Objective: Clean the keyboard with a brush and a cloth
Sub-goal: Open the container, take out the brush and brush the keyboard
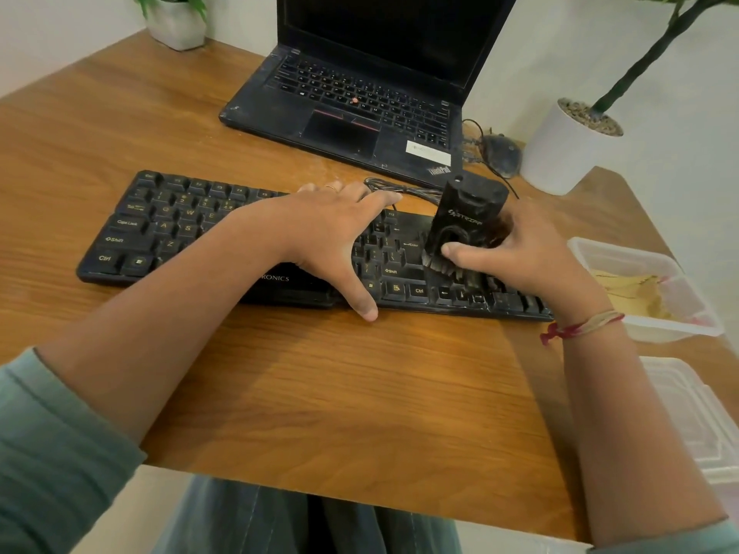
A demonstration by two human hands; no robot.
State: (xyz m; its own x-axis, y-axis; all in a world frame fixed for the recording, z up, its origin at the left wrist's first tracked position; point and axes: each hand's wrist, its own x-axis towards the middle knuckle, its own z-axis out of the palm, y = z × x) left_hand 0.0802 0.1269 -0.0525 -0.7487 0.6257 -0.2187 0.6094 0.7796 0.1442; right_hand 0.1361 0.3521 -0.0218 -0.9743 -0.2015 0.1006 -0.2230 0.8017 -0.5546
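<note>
A black wired keyboard (pixel 168 229) lies across the wooden desk (pixel 320 385). My left hand (pixel 328 233) lies spread over its middle, fingers at the far edge and thumb over the near edge, holding it down. My right hand (pixel 516 249) grips a black brush (pixel 464 217) with a chunky handle. Its bristles press on the keys right of the Enter key. A yellowish cloth (pixel 636 291) lies in a clear plastic tub (pixel 600 249) at the right.
A black laptop (pixel 360 101) stands open behind the keyboard, with a dark mouse (pixel 502 151) and cable beside it. A white plant pot (pixel 564 149) stands at the back right, another pot (pixel 176 22) at the back left. A clear lid (pixel 696 413) lies near the right edge.
</note>
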